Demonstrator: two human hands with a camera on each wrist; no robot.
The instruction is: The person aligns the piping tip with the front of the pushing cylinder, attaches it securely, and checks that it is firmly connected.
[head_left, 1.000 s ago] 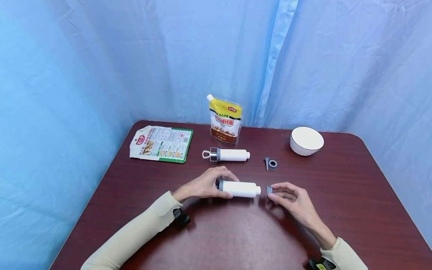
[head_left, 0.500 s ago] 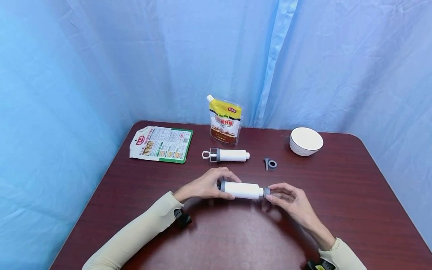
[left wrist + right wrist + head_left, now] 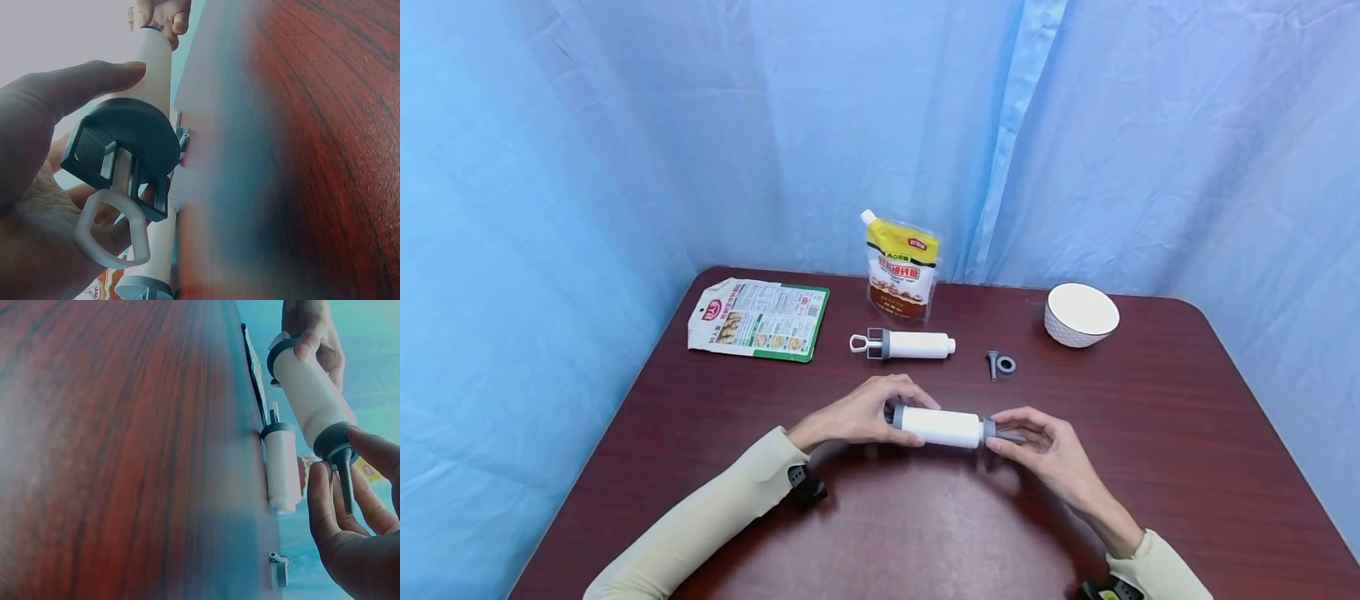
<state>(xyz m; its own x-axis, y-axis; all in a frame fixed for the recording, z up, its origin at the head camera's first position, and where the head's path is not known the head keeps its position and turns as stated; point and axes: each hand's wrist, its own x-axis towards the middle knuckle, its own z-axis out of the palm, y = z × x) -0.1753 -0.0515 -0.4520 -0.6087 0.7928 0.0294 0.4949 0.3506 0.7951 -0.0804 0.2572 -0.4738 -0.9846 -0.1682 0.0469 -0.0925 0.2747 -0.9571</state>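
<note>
My left hand (image 3: 871, 412) grips a white icing syringe (image 3: 940, 427) near its grey collar, thumb along the barrel. Behind that collar, the left wrist view shows a white plunger ring (image 3: 140, 239) sticking out toward the camera. At the other end, my right hand (image 3: 1051, 452) pinches a grey end cap (image 3: 331, 440) between thumb and fingers. The cap covers the barrel's tip. A thin grey nozzle (image 3: 345, 484) points out of it, past the right fingers. The syringe lies level between both hands, low over the table.
Behind the hands lies a second white syringe (image 3: 919, 345), with a small grey nozzle (image 3: 992, 367) and a grey ring (image 3: 1007, 365) to its right. Farther back are a spouted sugar pouch (image 3: 901, 271), a flat packet (image 3: 767, 320) and a white bowl (image 3: 1078, 329). Blue curtains surround the table.
The gap between the syringe tip and the grey cap has closed: the syringe has moved slightly right, and the right hand has brought the cap left onto the tip.
</note>
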